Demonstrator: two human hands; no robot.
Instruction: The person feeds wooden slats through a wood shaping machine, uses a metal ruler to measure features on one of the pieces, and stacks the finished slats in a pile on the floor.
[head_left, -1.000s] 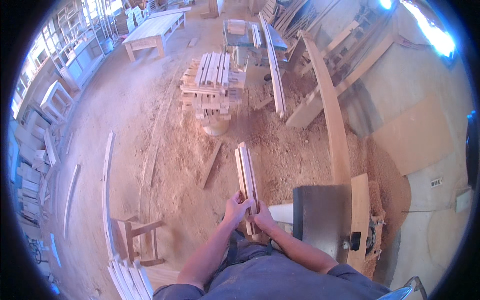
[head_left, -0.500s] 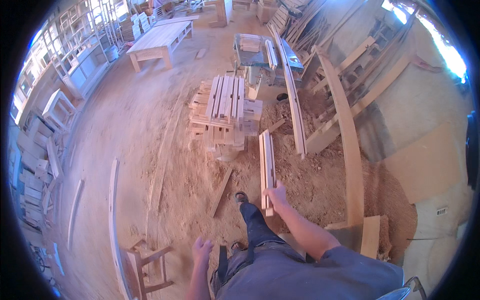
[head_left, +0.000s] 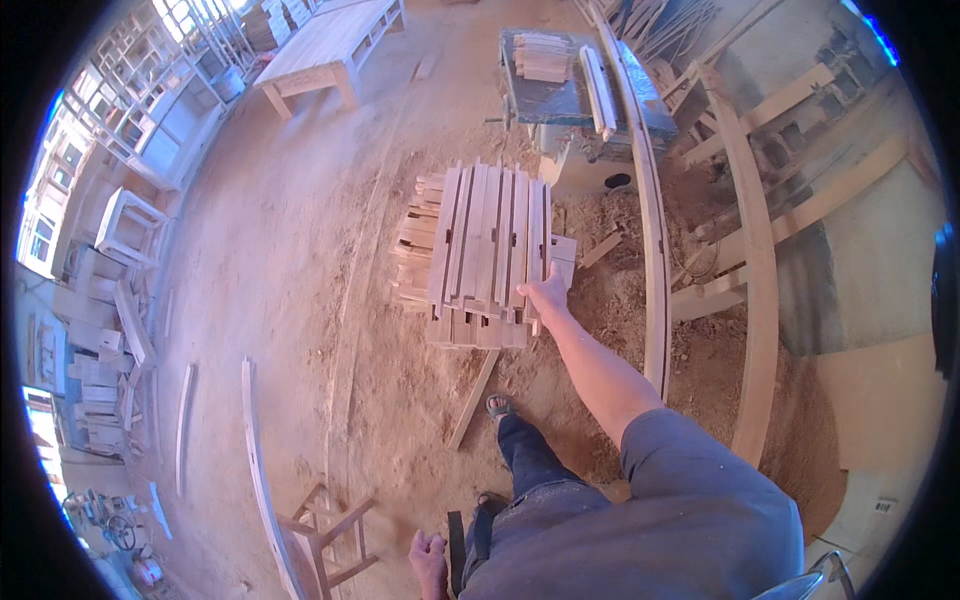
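A stack of pale wooden strips (head_left: 475, 230) with dark slots in some faces stands ahead of me. My right hand (head_left: 545, 295) is at the near right corner of this stack. Its fingers close round the near end of a grooved wooden strip (head_left: 537, 225), which lies along the right side of the top layer. Part of the grip is hidden by the hand itself. Down by my left leg hangs my left hand (head_left: 428, 556), its fingers curled in with nothing visible in them.
A loose stick (head_left: 474, 398) lies on the dusty floor before my foot. A small wooden frame (head_left: 335, 535) stands at lower left. Beyond the stack is a machine table (head_left: 548, 88) bearing wood pieces. A long beam (head_left: 650, 230) and a plank (head_left: 757, 270) run along the right.
My right hand has carried the wood forward and left onto the stack's right side. My left hand has dropped lower and its fingers have curled. The stack is nearer.
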